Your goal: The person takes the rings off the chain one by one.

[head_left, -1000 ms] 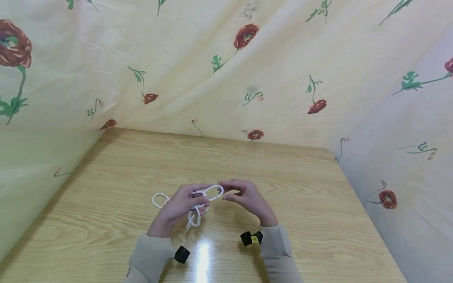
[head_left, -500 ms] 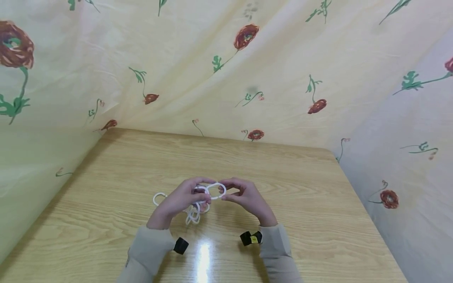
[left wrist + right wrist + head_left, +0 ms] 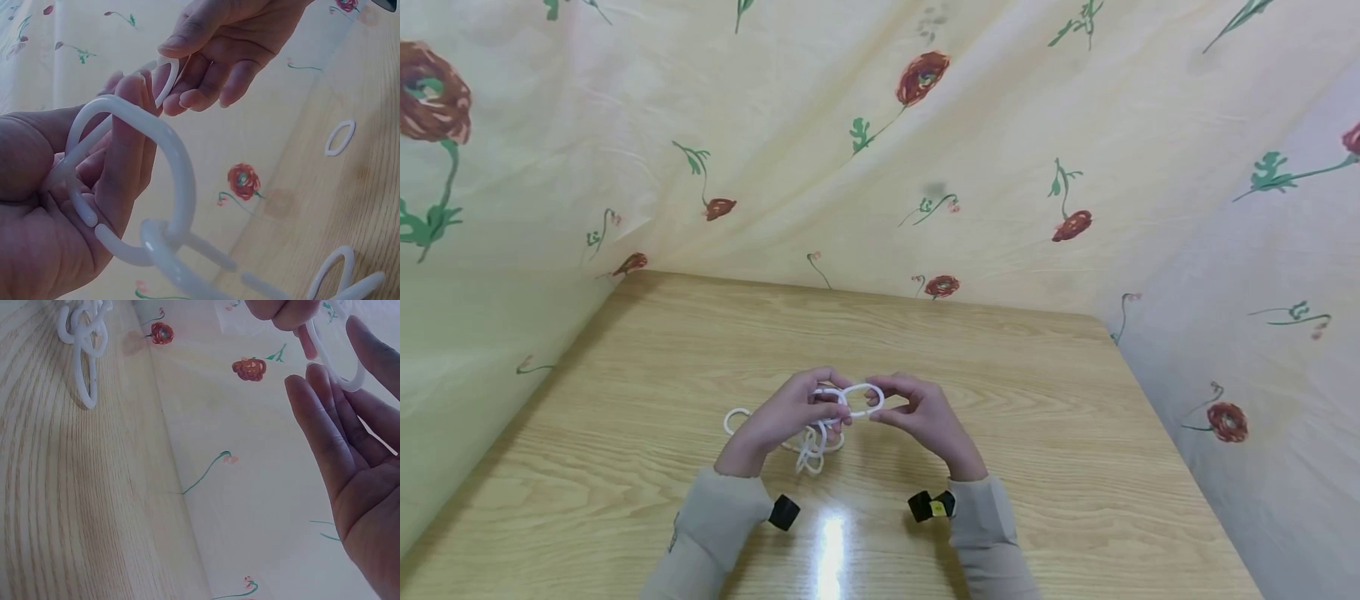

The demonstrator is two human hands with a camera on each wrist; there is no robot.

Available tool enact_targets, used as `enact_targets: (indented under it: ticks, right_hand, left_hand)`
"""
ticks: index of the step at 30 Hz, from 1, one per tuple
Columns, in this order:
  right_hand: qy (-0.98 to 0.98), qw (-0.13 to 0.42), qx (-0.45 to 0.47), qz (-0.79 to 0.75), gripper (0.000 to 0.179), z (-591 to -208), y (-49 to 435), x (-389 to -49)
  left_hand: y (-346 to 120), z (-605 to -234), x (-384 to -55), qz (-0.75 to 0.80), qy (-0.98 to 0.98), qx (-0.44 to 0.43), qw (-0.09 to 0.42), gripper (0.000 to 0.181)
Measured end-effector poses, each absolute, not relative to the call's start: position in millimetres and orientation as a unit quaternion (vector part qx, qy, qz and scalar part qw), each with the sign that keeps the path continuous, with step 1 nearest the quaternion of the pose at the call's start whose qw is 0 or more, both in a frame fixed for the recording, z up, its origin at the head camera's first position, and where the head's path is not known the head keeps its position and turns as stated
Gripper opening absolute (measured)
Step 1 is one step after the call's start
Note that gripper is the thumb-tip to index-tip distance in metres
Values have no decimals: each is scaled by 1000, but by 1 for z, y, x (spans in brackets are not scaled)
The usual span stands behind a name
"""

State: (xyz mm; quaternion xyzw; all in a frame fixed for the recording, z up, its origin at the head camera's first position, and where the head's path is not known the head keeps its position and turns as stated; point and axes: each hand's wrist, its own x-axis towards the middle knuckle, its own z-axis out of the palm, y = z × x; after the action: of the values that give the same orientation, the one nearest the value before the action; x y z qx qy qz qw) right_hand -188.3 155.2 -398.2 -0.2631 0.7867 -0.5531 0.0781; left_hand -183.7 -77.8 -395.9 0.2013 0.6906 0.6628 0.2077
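One white link [image 3: 352, 385] pinched by L hand [image 3: 790, 410] & R hand [image 3: 927, 419] (chain [image 3: 181, 181] part-hidden by L).

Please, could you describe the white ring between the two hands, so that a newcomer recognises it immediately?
Start from the wooden table in front of the flowered cloth. Near its front middle, the left hand and right hand face each other. The white ring is the oval bridging their fingertips; unlike the other white links, it alone reaches the right hand.
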Motion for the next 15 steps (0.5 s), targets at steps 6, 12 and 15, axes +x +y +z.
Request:
enact_targets:
  ticks: [6,12,15]
  right_hand:
    - [783,92,-266,-554,42,-400,155,-189]
    - [780,76,-264,-562,38,-400,154,-189]
    - [784,61,-258,-561,37,-399,154,-189]
  left_hand:
    - [-77,-396,-184,666,688,202,205,30]
    - [-78,-395,-184,672,684,199,202,35]
    - [-79,-396,-185,680,678,195,201,36]
